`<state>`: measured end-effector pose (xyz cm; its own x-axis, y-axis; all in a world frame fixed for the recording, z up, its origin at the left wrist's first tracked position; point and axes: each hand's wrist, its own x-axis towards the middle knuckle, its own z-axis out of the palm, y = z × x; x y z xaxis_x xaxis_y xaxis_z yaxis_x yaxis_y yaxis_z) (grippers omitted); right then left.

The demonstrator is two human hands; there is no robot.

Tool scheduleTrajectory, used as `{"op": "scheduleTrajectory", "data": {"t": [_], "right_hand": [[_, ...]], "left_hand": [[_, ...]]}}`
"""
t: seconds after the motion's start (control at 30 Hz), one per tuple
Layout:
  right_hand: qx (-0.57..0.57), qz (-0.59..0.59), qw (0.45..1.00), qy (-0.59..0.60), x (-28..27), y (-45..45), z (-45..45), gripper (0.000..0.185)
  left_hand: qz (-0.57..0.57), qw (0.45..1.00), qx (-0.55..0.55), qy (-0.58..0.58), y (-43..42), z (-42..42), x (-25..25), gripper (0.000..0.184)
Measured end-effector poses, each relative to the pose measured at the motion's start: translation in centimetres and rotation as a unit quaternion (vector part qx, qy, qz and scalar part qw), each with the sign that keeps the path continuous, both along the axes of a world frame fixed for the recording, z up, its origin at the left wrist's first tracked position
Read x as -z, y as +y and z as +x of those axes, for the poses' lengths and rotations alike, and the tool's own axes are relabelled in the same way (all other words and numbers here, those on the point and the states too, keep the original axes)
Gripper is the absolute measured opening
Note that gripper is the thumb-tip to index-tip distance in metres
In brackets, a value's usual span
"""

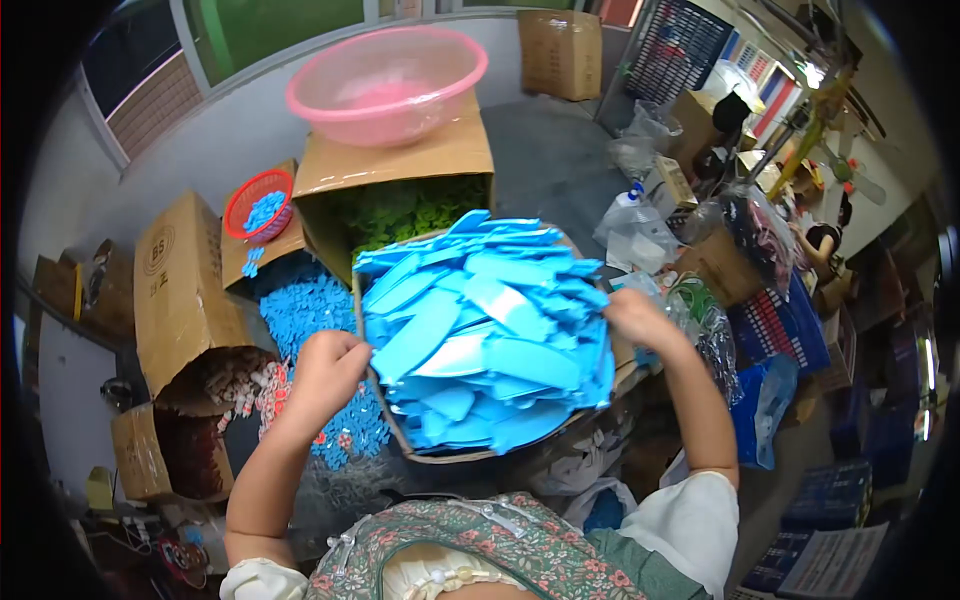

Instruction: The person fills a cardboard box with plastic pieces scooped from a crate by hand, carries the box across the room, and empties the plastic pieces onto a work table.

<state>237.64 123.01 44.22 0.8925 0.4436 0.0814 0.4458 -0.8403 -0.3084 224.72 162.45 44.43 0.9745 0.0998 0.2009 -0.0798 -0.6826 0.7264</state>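
A cardboard box [398, 437] heaped with flat light-blue plastic pieces [480, 335] is in front of my body. My left hand [332, 372] has its fingers closed on the box's left edge. At the right side, my right hand [636, 318] is closed at the box's rim, its fingertips partly hidden beside the blue pieces. Small darker-blue pieces [310, 310] lie spread to the left of the box, near my left hand.
Behind the box, a pink basin [388, 85] sits on a carton [395, 160] holding green pieces. A red basket [260, 205] and open cartons [185, 290] stand left. Plastic bags [640, 235] and blue crates [780, 325] are at right. A person is at far right.
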Motion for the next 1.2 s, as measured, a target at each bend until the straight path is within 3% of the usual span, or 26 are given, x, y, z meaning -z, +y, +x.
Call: {"op": "scheduleTrajectory", "data": {"t": [0.07, 0.13, 0.17, 0.27, 0.5, 0.73, 0.9, 1.03, 1.07, 1.2], "right_hand": [[-0.021, 0.029, 0.998, -0.049, 1.8, -0.9, 0.8, 0.021], [0.080, -0.039, 0.996, -0.032, 1.0, -0.4, 1.3, 0.023], [0.096, 0.001, 0.994, -0.049, 0.4, 0.5, 0.6, 0.025], [0.143, -0.128, 0.979, -0.068, 0.2, -0.5, 2.9, 0.030], [0.184, -0.197, 0.947, -0.175, 2.4, -4.2, 11.3, 0.031], [0.260, -0.174, 0.940, -0.134, 4.6, -5.6, 16.8, 0.037], [0.291, -0.148, 0.921, -0.213, 8.9, -6.5, 22.1, 0.035], [0.301, -0.131, 0.918, -0.223, 10.8, -5.1, 23.7, 0.034], [0.288, -0.130, 0.920, -0.234, 11.3, -4.7, 23.6, 0.034], [0.313, -0.099, 0.914, -0.239, 12.4, -4.8, 23.1, 0.033]], "left_hand": [[-0.004, 0.995, 0.077, -0.057, 1.5, 2.0, 3.1, 0.029], [-0.008, 0.993, 0.092, -0.070, 1.5, 4.1, 5.0, 0.031], [-0.053, 0.991, 0.106, -0.063, 1.4, 5.3, 6.5, 0.032], [-0.072, 0.990, 0.097, -0.069, -0.3, 9.0, 10.6, 0.032], [-0.128, 0.987, 0.048, -0.079, -7.5, 18.1, 18.3, 0.030], [-0.078, 0.995, -0.008, -0.063, -11.1, 23.2, 20.2, 0.028], [-0.086, 0.993, -0.046, -0.068, -13.2, 25.0, 21.1, 0.024], [-0.087, 0.994, -0.052, -0.028, -14.1, 26.0, 25.1, 0.022], [-0.125, 0.991, -0.035, -0.035, -14.0, 26.0, 26.1, 0.022], [-0.106, 0.994, 0.017, -0.034, -14.6, 27.2, 27.2, 0.022]]}}
